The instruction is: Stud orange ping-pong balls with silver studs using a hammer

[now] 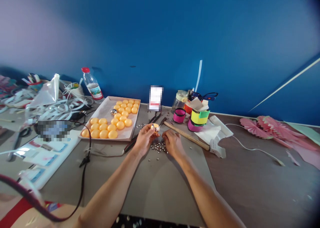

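My left hand (143, 140) is closed around an orange ball (156, 126) that is partly covered with shiny silver pieces. Just to its right, my right hand (173, 143) has its fingers curled together, low over the mat; anything between the fingertips is too small or hidden to make out. Between the two hands lies a loose pile of small silver studs (158, 146) on the grey mat (165, 188). Left of my hands, a shallow white tray (106, 107) holds several plain orange balls (113, 134) and one silver-covered ball (114, 111).
A wooden-handled tool (187, 135) lies right of my hands. Behind it stand a glass jar (179, 100), a magenta ring-shaped container (179, 115) and a yellow-and-black container (199, 117). At left are a bottle (93, 86), tangled white strips (56, 103) and a dark cord (89, 148). Pink folded paper (272, 131) lies far right.
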{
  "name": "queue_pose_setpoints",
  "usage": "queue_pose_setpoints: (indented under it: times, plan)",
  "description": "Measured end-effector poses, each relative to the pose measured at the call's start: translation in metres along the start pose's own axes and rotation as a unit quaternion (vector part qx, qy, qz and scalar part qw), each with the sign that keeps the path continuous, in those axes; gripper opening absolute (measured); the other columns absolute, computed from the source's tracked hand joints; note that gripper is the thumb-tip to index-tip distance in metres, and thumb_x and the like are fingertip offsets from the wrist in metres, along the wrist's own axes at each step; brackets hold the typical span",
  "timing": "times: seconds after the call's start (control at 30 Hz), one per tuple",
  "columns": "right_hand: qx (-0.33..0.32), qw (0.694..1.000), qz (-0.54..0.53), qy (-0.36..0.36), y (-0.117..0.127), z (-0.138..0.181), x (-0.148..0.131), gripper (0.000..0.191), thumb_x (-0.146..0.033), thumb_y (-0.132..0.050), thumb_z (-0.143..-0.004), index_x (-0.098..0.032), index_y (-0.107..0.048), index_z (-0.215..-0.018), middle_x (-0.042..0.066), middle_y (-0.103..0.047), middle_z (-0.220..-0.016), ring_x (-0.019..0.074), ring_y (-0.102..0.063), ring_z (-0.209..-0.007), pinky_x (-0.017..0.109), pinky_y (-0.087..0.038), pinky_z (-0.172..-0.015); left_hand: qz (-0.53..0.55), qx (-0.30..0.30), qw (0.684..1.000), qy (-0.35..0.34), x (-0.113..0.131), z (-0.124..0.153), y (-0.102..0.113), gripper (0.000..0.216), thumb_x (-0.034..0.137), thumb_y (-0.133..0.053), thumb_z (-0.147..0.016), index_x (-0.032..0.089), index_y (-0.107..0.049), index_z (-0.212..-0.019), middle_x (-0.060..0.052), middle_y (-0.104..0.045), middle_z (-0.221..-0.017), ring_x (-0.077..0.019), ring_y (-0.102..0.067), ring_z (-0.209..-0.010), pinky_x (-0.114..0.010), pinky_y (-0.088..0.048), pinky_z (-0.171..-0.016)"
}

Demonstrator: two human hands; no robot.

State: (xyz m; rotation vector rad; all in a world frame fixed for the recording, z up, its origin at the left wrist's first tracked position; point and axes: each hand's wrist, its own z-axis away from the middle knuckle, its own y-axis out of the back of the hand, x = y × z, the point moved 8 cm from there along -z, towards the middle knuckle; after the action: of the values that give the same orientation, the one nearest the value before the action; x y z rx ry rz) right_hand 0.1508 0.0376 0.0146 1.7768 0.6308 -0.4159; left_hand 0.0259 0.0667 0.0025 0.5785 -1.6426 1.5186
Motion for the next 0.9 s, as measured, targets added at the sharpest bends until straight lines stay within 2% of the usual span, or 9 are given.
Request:
queue_pose_setpoints:
  times: [0.1,0.2,0.27,0.37,0.43,0.47,0.6,0.73,0.9]
  plan:
    - [0.032,0.996,-0.081,-0.018,0.005,-0.001,0.006,0.02,-0.019,-0.041,-0.085,-0.02,-0.059,-0.079,0.003,-0.064,-0.076,0.0169,-0.057,-0.074,0.031,-0.037,-0.078,0.0,0.0,1.0,0.0,0.0,0.0,0.0,0.036,0.036,-0.077,-0.067,0.014,-0.062,-0.092,0.001,-0.062,-0.078,-0.0081,-0.059,-0.062,-0.024,-0.048,-0.067]
    - [0.06,0.971,-0.221,-0.07,0.008,-0.003,0.016,0.015,-0.029,-0.047,-0.082,-0.021,-0.059,-0.078,0.0,-0.059,-0.066,0.0163,-0.053,-0.064,0.029,-0.039,-0.068,0.0,0.001,1.0,0.003,0.0,0.0,0.0,0.036,0.036,-0.077,-0.068,0.015,-0.062,-0.093,0.001,-0.062,-0.08,-0.008,-0.059,-0.062,-0.026,-0.049,-0.07]
    - [0.064,0.933,-0.335,-0.115,0.007,-0.004,0.024,0.014,-0.034,-0.054,-0.076,-0.021,-0.06,-0.078,-0.002,-0.056,-0.062,0.015,-0.05,-0.059,0.028,-0.039,-0.062,0.003,0.003,1.0,0.004,0.0,0.001,0.0,0.036,0.035,-0.077,-0.068,0.015,-0.062,-0.093,0.001,-0.062,-0.08,-0.0081,-0.059,-0.062,-0.026,-0.049,-0.069]
    - [0.054,0.849,-0.498,-0.167,-0.001,-0.006,0.028,0.021,-0.035,-0.066,-0.065,-0.02,-0.062,-0.08,-0.004,-0.056,-0.063,0.012,-0.047,-0.054,0.027,-0.038,-0.058,0.007,0.003,1.0,0.004,0.001,0.002,-0.001,0.036,0.034,-0.078,-0.067,0.014,-0.062,-0.093,0.001,-0.062,-0.079,-0.0081,-0.059,-0.061,-0.024,-0.049,-0.067]
    - [0.035,0.807,-0.563,-0.177,-0.005,-0.006,0.026,0.023,-0.033,-0.071,-0.06,-0.02,-0.062,-0.076,-0.004,-0.057,-0.065,0.0107,-0.048,-0.055,0.026,-0.037,-0.057,0.009,0.003,1.0,0.005,0.002,0.002,-0.002,0.036,0.034,-0.078,-0.067,0.014,-0.062,-0.093,0.001,-0.062,-0.079,-0.0079,-0.059,-0.061,-0.024,-0.049,-0.066]
    - [0.024,0.795,-0.579,-0.178,-0.007,-0.006,0.024,0.022,-0.033,-0.073,-0.06,-0.019,-0.062,-0.072,-0.004,-0.057,-0.064,0.01,-0.047,-0.054,0.025,-0.036,-0.056,0.01,0.004,1.0,0.005,0.002,0.002,-0.002,0.036,0.033,-0.078,-0.067,0.014,-0.063,-0.093,0.001,-0.062,-0.078,-0.0077,-0.059,-0.061,-0.023,-0.049,-0.066]
    - [0.006,0.769,-0.615,-0.175,-0.008,-0.005,0.019,0.021,-0.034,-0.075,-0.062,-0.018,-0.061,-0.064,-0.005,-0.053,-0.058,0.0062,-0.04,-0.047,0.023,-0.029,-0.049,0.009,0.0,1.0,0.002,0.001,0.001,-0.001,0.036,0.034,-0.078,-0.067,0.014,-0.063,-0.094,0.0,-0.062,-0.081,-0.0076,-0.059,-0.063,-0.023,-0.05,-0.067]
    - [0.011,0.739,-0.65,-0.174,-0.004,-0.005,0.017,0.021,-0.03,-0.078,-0.059,-0.019,-0.065,-0.072,-0.003,-0.057,-0.062,0.0079,-0.047,-0.052,0.023,-0.033,-0.051,-0.015,-0.01,1.0,0.0,-0.003,0.001,-0.001,0.036,0.034,-0.078,-0.067,0.014,-0.065,-0.094,-0.001,-0.063,-0.083,-0.0094,-0.06,-0.068,-0.024,-0.05,-0.068]
    - [0.024,0.757,-0.632,-0.163,0.001,-0.004,0.014,0.022,-0.027,-0.075,-0.061,-0.02,-0.061,-0.076,-0.004,-0.06,-0.064,0.0087,-0.049,-0.052,0.024,-0.036,-0.054,-0.066,-0.023,0.998,0.003,-0.009,0.001,-0.003,0.038,0.034,-0.078,-0.067,0.014,-0.064,-0.096,-0.002,-0.064,-0.087,-0.0105,-0.061,-0.068,-0.026,-0.051,-0.07]
